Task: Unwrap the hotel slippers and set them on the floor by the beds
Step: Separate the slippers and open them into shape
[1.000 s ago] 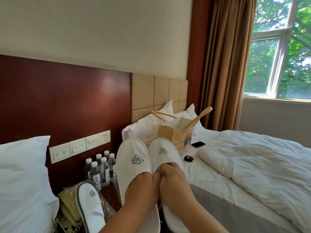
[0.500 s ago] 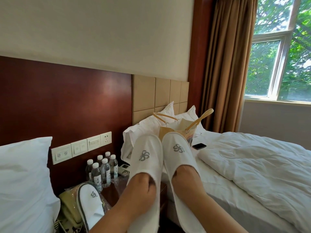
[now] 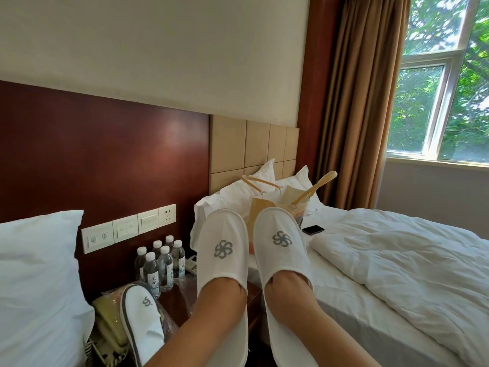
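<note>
Two white hotel slippers with grey pinwheel logos are held up side by side, toes pointing up. My left hand (image 3: 225,292) is pushed inside the left slipper (image 3: 223,250). The right slipper (image 3: 281,242) covers my right hand (image 3: 289,284) the same way. The fingers of both hands are hidden inside. A third white slipper (image 3: 141,313) with a grey rim lies on crumpled clear wrapping on the nightstand at the lower left.
Several water bottles (image 3: 158,263) and a remote (image 3: 191,266) stand on the nightstand between two beds. A paper bag (image 3: 280,205) and a black phone (image 3: 313,230) lie on the right bed (image 3: 397,260). A white pillow (image 3: 34,274) fills the left.
My hands were gripping the slippers at their openings. They have now slid inside them, and the pair has spread apart and risen slightly.
</note>
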